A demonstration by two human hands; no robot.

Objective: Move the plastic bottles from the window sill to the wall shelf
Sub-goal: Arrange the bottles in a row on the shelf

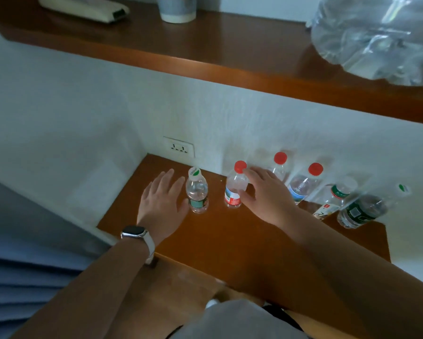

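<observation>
Plastic bottles [302,187] standing in a row on wooden ledge [230,238] below wall shelf [205,50], left hand [162,199] with spread fingers [166,178] just beside leftmost green-labelled bottle [197,192], right hand [266,194] with spread fingers [259,172] touching neighbouring red-capped bottle [234,189].

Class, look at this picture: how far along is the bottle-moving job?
Done: nothing clearly; six small bottles stand on the lower ledge, none seen on the upper ledge. In hand: left hand open beside the green-label bottle, right hand open at a red-cap bottle, neither gripping. Left: probably all six.
</observation>
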